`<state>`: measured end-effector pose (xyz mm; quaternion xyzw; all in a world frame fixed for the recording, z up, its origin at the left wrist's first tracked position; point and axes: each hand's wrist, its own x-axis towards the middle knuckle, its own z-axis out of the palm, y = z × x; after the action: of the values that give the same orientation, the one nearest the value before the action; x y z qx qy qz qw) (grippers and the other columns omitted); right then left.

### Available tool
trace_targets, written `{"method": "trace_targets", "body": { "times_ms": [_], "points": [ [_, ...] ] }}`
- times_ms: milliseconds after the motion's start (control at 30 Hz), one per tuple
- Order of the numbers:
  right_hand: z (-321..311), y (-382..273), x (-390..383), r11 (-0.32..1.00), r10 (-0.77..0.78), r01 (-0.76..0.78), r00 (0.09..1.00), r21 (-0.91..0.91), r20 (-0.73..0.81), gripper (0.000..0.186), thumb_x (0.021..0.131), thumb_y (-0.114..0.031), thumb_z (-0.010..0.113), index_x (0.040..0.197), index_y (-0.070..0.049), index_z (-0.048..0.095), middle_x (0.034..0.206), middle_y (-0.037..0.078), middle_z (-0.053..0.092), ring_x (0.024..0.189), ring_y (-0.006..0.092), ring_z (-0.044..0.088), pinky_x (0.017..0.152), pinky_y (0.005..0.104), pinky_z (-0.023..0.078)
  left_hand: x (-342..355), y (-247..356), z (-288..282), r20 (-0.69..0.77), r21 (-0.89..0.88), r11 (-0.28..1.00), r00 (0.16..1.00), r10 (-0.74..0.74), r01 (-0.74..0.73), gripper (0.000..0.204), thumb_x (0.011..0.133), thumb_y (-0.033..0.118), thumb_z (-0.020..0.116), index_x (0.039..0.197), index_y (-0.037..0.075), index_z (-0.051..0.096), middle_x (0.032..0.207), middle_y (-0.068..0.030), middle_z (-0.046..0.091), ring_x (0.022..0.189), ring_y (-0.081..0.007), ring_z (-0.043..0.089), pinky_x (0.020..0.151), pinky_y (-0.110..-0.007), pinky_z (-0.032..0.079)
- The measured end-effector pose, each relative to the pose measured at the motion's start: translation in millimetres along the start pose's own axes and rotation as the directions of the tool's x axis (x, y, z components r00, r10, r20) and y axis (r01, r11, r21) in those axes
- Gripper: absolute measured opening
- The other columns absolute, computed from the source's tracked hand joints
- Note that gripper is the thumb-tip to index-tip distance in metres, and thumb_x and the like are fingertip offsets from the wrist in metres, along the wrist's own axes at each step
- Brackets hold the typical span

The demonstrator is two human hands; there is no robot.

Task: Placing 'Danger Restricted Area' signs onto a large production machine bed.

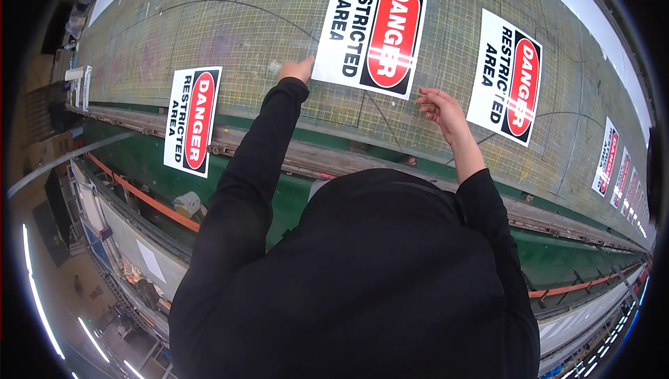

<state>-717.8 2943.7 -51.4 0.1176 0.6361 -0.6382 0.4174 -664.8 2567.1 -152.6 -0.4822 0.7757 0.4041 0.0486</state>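
A white rectangular warning sign (341, 27) with a red oval on a black panel and black lettering is in front of me, over the gridded tabletop. My left hand (298, 71) is at its near left corner, fingers closed on the edge; the fingertips are partly hidden. Just off the near right corner, my right hand (444, 112) has its fingers apart, slightly curled, with nothing in them. To its right lies a second sign of the same kind (491, 76). Another matching sign (182, 110) is at the left, reaching past the table's near edge.
The long worktable (237, 37) bears yellow grid lines and dark curved marks. Several more signs (605, 157) lie in a row toward the far right. A metal rail (320, 163) runs along the near edge, above a green surface (550, 260). An orange bar (143, 192) runs below at the left.
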Motion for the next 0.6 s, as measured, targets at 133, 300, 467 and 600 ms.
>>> {"method": "trace_targets", "body": {
  "times_ms": [133, 300, 467, 600],
  "points": [
    [-5, -1, -5, 1.0, -0.003, 0.003, 0.999, 0.013, -0.037, 0.026, 0.088, -0.017, 0.043, 0.11, -0.004, 0.051, 0.087, 0.002, 0.059, 0.072, 0.0064, 0.052, 0.065, 0.0188, 0.041, -1, 11, 0, 0.125, 0.054, 0.999, 0.992, -0.013, 0.007, 0.032, 0.074, 0.028, 0.058, 0.075, -0.004, 0.061, 0.066, -0.008, 0.058, 0.058, -0.015, 0.054, 0.055, -0.026, 0.045],
    [-17, 4, -3, 0.999, -0.018, 0.02, 0.999, 0.04, -0.048, 0.026, 0.088, -0.017, 0.042, 0.109, -0.004, 0.051, 0.088, 0.002, 0.059, 0.072, 0.0063, 0.053, 0.066, 0.0185, 0.041, -11, 24, -2, 0.188, 0.214, 0.977, 0.982, -0.037, -0.004, 0.024, 0.071, 0.02, 0.057, 0.077, -0.003, 0.06, 0.071, -0.0089, 0.059, 0.059, -0.016, 0.054, 0.054, -0.026, 0.044],
    [-20, 5, -4, 0.999, -0.017, 0.02, 0.998, 0.05, -0.061, 0.027, 0.088, -0.016, 0.043, 0.11, -0.004, 0.051, 0.088, 0.002, 0.059, 0.072, 0.0064, 0.053, 0.065, 0.0182, 0.041, -29, 26, -9, 0.419, -0.306, 0.906, 0.896, -0.148, 0.293, 0.03, 0.074, 0.019, 0.061, 0.093, -0.003, 0.058, 0.083, -0.0124, 0.062, 0.073, -0.0211, 0.062, 0.061, -0.029, 0.047],
    [-18, 10, -3, 1.0, -0.001, 0.002, 0.998, 0.018, -0.067, 0.026, 0.087, -0.016, 0.043, 0.108, -0.005, 0.053, 0.087, 0.002, 0.059, 0.072, 0.0075, 0.052, 0.065, 0.0193, 0.041, -40, 23, -16, 0.521, -0.4, 0.869, 0.852, -0.046, 0.292, 0.028, 0.08, 0.019, 0.059, 0.1, 0.0, 0.055, 0.085, -0.0098, 0.062, 0.075, -0.0184, 0.062, 0.063, -0.025, 0.047]
  ]
}}
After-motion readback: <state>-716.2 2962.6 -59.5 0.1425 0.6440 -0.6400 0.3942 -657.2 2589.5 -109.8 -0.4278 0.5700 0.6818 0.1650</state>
